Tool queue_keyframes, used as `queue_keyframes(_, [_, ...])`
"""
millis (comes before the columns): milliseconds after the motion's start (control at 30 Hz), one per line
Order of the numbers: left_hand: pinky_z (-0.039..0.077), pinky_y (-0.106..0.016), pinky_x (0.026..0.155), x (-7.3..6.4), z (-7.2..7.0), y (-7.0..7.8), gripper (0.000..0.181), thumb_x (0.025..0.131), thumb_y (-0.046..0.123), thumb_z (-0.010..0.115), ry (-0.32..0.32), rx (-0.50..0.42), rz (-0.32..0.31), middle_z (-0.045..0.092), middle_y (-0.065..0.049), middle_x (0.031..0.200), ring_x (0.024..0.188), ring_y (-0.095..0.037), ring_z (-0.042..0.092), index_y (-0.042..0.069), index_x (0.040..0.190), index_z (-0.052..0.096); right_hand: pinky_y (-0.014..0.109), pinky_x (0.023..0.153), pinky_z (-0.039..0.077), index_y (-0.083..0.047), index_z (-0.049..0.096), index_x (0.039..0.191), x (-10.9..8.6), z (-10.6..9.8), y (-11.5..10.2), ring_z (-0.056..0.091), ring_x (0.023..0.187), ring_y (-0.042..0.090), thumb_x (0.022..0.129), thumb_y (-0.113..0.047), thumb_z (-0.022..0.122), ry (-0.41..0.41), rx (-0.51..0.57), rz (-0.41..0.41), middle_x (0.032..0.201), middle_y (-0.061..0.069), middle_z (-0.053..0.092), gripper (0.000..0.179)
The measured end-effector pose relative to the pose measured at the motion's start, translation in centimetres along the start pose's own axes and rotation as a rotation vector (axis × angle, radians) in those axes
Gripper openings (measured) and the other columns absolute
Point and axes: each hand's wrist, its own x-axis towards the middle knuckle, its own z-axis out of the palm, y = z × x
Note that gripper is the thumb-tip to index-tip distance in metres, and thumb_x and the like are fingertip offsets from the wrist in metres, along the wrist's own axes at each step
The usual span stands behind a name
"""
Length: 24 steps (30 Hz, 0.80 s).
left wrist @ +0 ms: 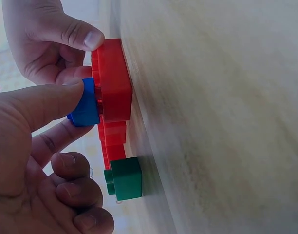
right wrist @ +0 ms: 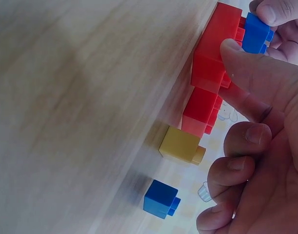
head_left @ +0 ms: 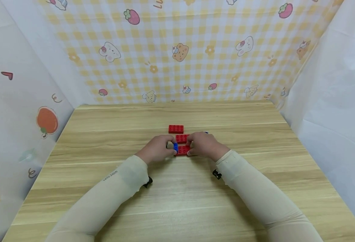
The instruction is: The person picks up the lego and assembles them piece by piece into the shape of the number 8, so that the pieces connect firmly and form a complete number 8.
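My left hand (head_left: 158,148) pinches a small blue building brick (left wrist: 85,105) between thumb and index finger, its other fingers curled below. Under that brick, at the left end, lies the nearest red building brick (head_left: 183,150). Red studs show between the two in both wrist views, so the blue brick looks not fully pressed down. At the red brick's right end my right hand (head_left: 205,145) grips its sides with thumb and fingers, seen closely in the right wrist view. Part of that red brick (right wrist: 217,44) is hidden behind the thumb.
Behind stand a second red brick (head_left: 181,138) and a third red brick (head_left: 176,129). A green brick (left wrist: 127,178) sits beyond the left hand. A yellow brick (right wrist: 180,145) and another blue brick (right wrist: 160,199) stand beyond the right hand. All are on the wooden table (head_left: 177,208).
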Motion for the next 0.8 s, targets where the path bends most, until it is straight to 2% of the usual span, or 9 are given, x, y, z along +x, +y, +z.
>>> queue_keyframes(300, [0.044, -0.036, 0.068, -0.02, -0.22, -0.05, 0.038, 0.096, 0.03, 0.079, 0.0, -0.018, 0.0, 0.06, -0.007, 0.094, 0.08, -0.022, 0.054, 0.024, 0.131, 0.065, 0.049, 0.084, 0.053, -0.019, 0.073, 0.103, 0.05, 0.13, 0.12, 0.063, 0.084, 0.018, 0.089, -0.031, 0.087, 0.006, 0.002, -0.003, 0.094, -0.003, 0.071, 0.022])
queue_keyframes(600, [0.038, -0.036, 0.065, -0.08, -0.16, -0.23, 0.019, 0.1, 0.028, 0.073, 0.026, -0.068, 0.031, 0.052, -0.006, 0.089, 0.074, -0.021, 0.047, 0.026, 0.118, 0.065, 0.055, 0.09, 0.053, -0.02, 0.073, 0.104, 0.02, 0.11, 0.19, 0.064, 0.087, 0.018, 0.09, -0.032, 0.086, 0.002, 0.001, 0.001, 0.096, -0.003, 0.072, 0.023])
queue_keyframes(800, [0.037, -0.036, 0.065, 0.07, 0.14, -0.48, 0.015, 0.101, 0.028, 0.073, 0.035, -0.074, 0.029, 0.051, -0.006, 0.088, 0.075, -0.021, 0.047, 0.026, 0.114, 0.066, 0.053, 0.088, 0.053, -0.019, 0.073, 0.104, 0.0, 0.16, 0.24, 0.064, 0.085, 0.018, 0.09, -0.032, 0.086, 0.002, 0.007, -0.004, 0.096, -0.003, 0.072, 0.023])
